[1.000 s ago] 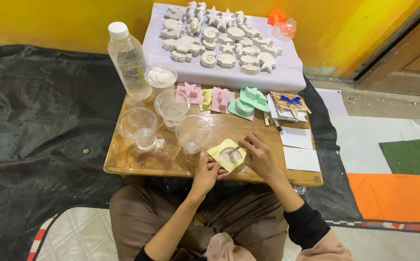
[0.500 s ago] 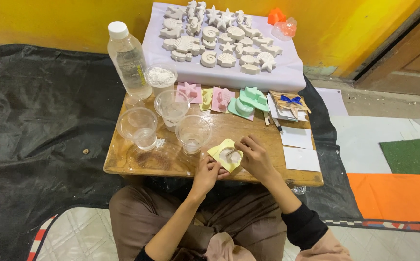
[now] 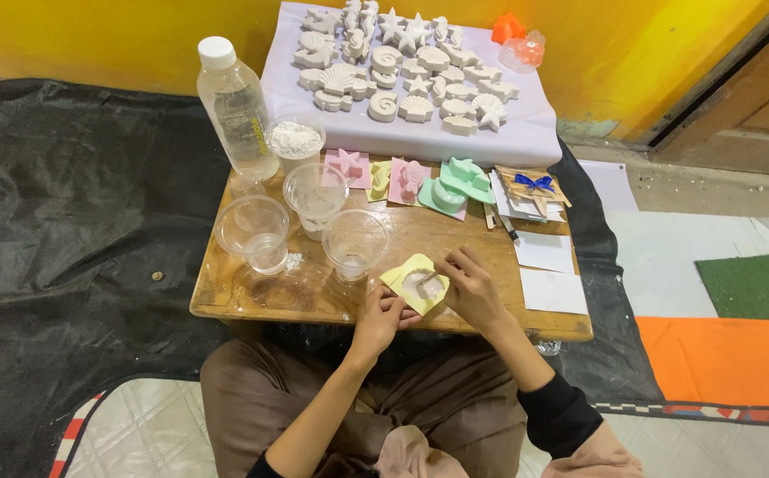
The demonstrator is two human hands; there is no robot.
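My hands, left (image 3: 377,320) and right (image 3: 471,288), pinch the yellow mold (image 3: 415,283) as before; a cup (image 3: 295,140) holds white powder.

Pale yellow mould (image 3: 415,281) — flat at the table's front edge, whitish fill inside.

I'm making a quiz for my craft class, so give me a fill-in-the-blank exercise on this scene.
1. Both the left hand and the right hand hold a soft mould coloured ____.
2. The clear plastic bottle has a cap coloured ____.
3. The white plaster shell and star casts lie on a cloth coloured ____.

Missing words: yellow; white; lilac.
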